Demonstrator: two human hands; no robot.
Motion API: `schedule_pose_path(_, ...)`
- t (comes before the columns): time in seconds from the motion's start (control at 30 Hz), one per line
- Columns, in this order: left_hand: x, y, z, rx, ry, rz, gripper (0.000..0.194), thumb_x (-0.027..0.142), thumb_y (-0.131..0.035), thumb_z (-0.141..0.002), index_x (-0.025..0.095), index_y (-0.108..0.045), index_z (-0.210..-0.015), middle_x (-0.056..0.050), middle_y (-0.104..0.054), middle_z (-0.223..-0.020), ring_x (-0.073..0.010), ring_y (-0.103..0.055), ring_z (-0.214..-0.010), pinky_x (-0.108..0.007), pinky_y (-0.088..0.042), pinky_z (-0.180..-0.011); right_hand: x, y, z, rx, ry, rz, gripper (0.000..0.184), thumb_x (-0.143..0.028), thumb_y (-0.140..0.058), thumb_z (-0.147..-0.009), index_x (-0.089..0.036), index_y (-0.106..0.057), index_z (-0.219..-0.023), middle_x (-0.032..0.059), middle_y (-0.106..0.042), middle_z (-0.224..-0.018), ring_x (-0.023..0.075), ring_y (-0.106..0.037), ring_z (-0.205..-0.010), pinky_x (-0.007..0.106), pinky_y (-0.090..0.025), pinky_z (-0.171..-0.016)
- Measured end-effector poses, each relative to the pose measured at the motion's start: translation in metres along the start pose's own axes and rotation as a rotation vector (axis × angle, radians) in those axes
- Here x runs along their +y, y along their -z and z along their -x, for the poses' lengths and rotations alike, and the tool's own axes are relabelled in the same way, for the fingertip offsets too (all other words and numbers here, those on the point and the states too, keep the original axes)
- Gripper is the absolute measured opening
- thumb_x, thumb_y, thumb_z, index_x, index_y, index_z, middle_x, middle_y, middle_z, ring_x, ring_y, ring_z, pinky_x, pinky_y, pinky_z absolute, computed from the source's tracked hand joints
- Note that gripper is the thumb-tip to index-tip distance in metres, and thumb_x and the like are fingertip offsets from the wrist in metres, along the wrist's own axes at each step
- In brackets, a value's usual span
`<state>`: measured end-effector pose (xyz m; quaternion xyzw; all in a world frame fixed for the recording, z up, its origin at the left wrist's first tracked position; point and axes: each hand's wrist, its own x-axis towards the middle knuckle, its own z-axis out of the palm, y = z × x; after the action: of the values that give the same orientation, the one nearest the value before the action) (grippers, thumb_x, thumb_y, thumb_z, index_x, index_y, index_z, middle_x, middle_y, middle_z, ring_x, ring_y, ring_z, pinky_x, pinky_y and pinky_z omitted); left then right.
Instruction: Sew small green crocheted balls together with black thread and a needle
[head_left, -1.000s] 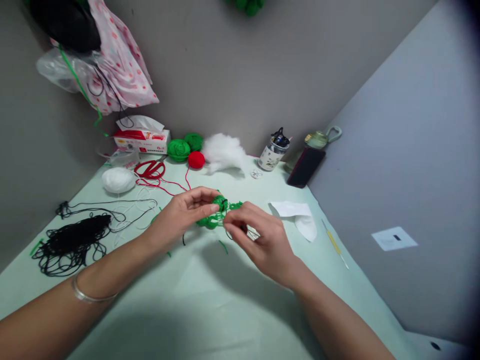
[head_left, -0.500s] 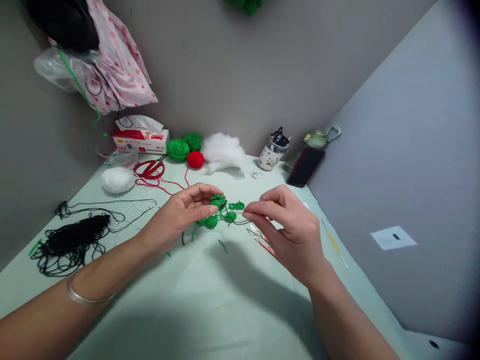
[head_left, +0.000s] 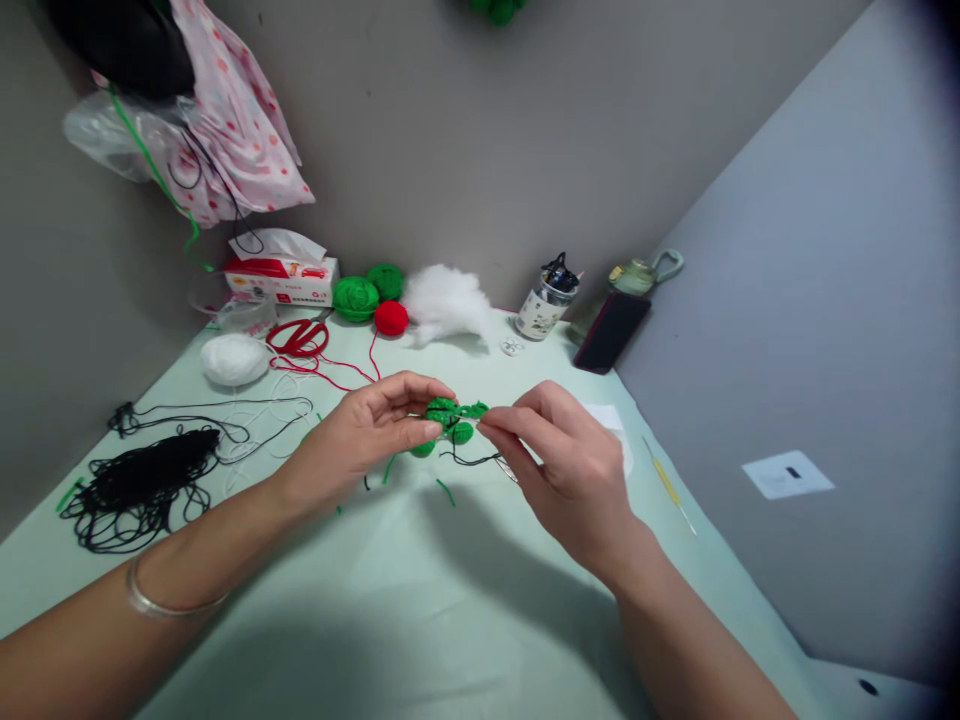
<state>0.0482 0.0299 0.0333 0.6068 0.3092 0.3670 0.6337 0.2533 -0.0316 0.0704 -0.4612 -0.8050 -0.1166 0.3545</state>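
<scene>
My left hand (head_left: pixel 367 425) pinches a small green crochet piece (head_left: pixel 441 412) between thumb and fingers. Black yarn (head_left: pixel 469 461) runs through its top and trails below in a loose strand. Rounded green parts dangle under it, partly covered by my fingers. My right hand (head_left: pixel 566 455) is closed just to the right, thumb against forefinger on a thin needle (head_left: pixel 469 419) that points left at the crochet piece. Small snips (head_left: pixel 507 468) lie on the table, mostly hidden beneath my right hand.
Behind stand a tissue box (head_left: pixel 281 280), green yarn balls (head_left: pixel 355 298), red yarn (head_left: pixel 391 318), white stuffing (head_left: pixel 446 308), a jar (head_left: pixel 541 310) and a phone (head_left: pixel 611 333). Left lie red scissors (head_left: pixel 300 338), white yarn (head_left: pixel 234 359) and black yarn (head_left: pixel 150 480). A yellow-handled crochet hook (head_left: pixel 666 483) lies right.
My right hand first drew away to the right from the crochet piece, then came back slightly left with the needle. My left hand kept its grip, tilting the piece a little.
</scene>
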Motion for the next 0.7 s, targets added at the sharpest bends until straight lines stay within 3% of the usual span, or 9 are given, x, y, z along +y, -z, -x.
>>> schedule_pose_path(0.43, 0.0025, -0.0017, 0.0015, 0.024, 0.008, -0.015, 0.026, 0.030, -0.079, -0.078, 0.023, -0.071, -0.102, -0.003, -0.070, -0.099, -0.0204, -0.067, -0.096, -0.031, -0.053, -0.083, -0.0011, -0.0053, 0.0015, -0.036, -0.032, -0.101, 0.019, -0.012, -0.053, -0.097, -0.019, -0.066, -0.086, 0.0016, -0.053, -0.071, 0.0128, -0.049, -0.064, 0.028, -0.038, -0.058)
schedule_pose_path(0.7, 0.0040, -0.0036, 0.0017, -0.026, 0.037, 0.124, 0.024, 0.025, -0.082, -0.075, 0.022, -0.071, -0.096, 0.000, -0.069, -0.092, -0.0157, -0.066, -0.090, -0.028, -0.052, -0.083, 0.0060, -0.0097, 0.0005, -0.133, -0.334, -0.583, 0.011, -0.021, -0.065, -0.094, -0.020, -0.068, -0.083, -0.0009, -0.054, -0.073, 0.0104, -0.050, -0.062, 0.025, -0.039, -0.055)
